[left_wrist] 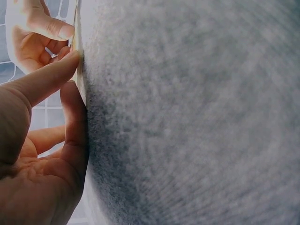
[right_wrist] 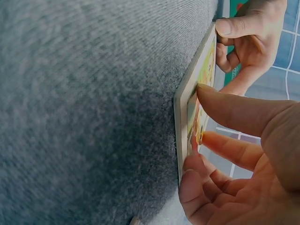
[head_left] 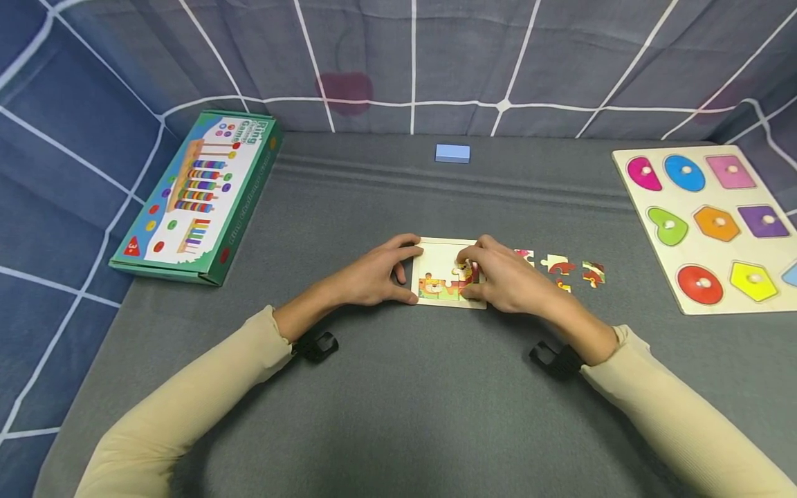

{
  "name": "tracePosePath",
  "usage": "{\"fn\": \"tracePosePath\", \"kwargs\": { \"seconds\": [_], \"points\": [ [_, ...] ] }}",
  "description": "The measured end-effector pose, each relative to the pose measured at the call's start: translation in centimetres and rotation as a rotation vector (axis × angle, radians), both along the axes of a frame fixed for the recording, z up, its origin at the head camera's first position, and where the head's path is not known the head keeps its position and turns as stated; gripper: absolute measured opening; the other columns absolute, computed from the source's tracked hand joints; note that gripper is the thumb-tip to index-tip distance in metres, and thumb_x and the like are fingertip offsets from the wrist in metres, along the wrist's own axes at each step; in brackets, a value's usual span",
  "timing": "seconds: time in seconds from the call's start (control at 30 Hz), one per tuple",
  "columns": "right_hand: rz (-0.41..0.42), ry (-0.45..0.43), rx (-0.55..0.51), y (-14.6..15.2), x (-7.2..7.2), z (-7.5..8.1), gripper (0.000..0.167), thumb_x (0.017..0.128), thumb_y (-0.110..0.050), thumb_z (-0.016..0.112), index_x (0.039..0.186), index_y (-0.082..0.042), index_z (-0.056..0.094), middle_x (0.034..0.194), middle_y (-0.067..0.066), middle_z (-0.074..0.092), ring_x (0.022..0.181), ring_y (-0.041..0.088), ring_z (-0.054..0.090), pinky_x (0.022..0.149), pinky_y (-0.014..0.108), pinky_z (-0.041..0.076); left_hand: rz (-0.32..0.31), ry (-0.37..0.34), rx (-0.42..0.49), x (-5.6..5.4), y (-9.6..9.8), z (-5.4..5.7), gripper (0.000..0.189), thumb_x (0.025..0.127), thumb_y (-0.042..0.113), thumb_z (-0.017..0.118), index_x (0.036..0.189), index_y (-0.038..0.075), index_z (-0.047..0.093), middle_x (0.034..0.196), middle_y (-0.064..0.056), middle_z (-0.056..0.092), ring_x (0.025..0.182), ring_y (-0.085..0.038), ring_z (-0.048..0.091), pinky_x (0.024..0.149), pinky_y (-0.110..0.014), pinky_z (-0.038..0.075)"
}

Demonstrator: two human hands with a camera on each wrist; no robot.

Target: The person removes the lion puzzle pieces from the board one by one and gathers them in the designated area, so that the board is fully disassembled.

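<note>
The puzzle tray (head_left: 438,257) lies flat around the middle of the gray table (head_left: 398,408). Picture pieces line its near edge, and its far left part shows bare wood. At its right edge the right hand (head_left: 507,280) sets its thumb and bent fingers about a red piece (head_left: 465,272), in a loose pinch; whether that piece is fully seated cannot be told. The step in hand looks like fitting this piece, and the next move seems to call for nudging it square, then pressing it flat. The left hand (head_left: 376,273) pinches the tray's left edge, thumb at the near left corner, other fingers toward the far one. Both forearms come in from the table's near side, wrists angled inward.

Loose pieces (head_left: 593,274) lie just right of the right hand. Farther out, a shape board (head_left: 663,266) lies by the table's right edge, a blue block (head_left: 452,153) near its far edge, and a game box (head_left: 205,194) toward its far left corner.
</note>
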State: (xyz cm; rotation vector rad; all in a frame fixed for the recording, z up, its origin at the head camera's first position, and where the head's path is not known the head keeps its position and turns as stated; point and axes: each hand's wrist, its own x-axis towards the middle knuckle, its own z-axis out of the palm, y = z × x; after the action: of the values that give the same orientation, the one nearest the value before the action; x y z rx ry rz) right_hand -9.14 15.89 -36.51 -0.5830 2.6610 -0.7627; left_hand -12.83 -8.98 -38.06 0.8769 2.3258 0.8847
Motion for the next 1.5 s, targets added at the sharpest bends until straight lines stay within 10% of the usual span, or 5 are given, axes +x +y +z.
{"fn": "tracePosePath", "kwargs": {
  "seconds": [0.63,1.5],
  "points": [
    [0.064,0.071,0.017,0.0,0.0,0.1,0.033,0.09,0.007,0.059,0.12,0.001,0.068,0.102,0.012,0.054,0.086,0.022,0.047,0.072,0.037,0.04,-0.001,0.004,0.01,-0.1,0.0,-0.1,0.08,0.08,0.018,0.084,0.146,-0.002,0.043,0.156,-0.013,0.027,0.087,-0.013,0.057,0.082,-0.03,0.045],
    [0.024,0.119,-0.073,2.3,0.9,0.3,0.032,0.092,0.003,0.063,0.124,-0.001,0.065,0.108,0.008,0.054,0.087,0.02,0.051,0.076,0.039,0.041,-0.001,0.004,0.016,0.1,-0.2,0.1,0.079,0.081,0.017,0.084,0.146,-0.002,0.043,0.156,-0.014,0.027,0.087,-0.013,0.058,0.085,-0.031,0.044]
  ]
}}
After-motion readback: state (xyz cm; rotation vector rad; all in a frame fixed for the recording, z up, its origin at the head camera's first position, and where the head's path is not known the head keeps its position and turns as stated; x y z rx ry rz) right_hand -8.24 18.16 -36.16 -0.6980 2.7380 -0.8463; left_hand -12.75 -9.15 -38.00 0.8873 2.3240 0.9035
